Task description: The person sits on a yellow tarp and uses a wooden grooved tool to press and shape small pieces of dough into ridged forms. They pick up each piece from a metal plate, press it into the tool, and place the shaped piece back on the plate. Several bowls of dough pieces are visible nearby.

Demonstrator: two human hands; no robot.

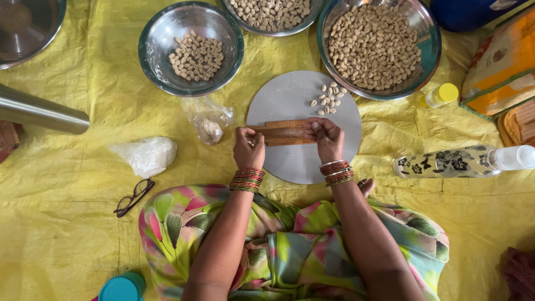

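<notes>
Hands at work over a round grey board (290,100) that lies on a yellow sheet (83,223) spread on the floor. The left hand (248,146) is closed around the left end of a small ridged wooden board (284,132), fingers curled over its edge. The right hand (327,139) rests on the right end, thumb and fingertips pressed down on the ridges; whether a bit of dough sits under them I cannot tell. The wooden board lies across the middle of the grey one, roughly level.

Just beyond the right hand, a small cluster of pale shaped pieces (329,98) lies loose on the grey board. Three steel bowls hold more of the same: a part-filled bowl (192,47) up left, a second bowl (271,14) at the top edge, and a full bowl (373,47) up right, its rim overlapping the grey board.

Risks, as I judge them: the wooden board could slip if the left hand's hold slackens while the right presses. A wide sweep of the right hand could scatter the loose pieces onto the sheet. The floral bottle (446,161) lying on its side near the right wrist could roll if nudged
</notes>
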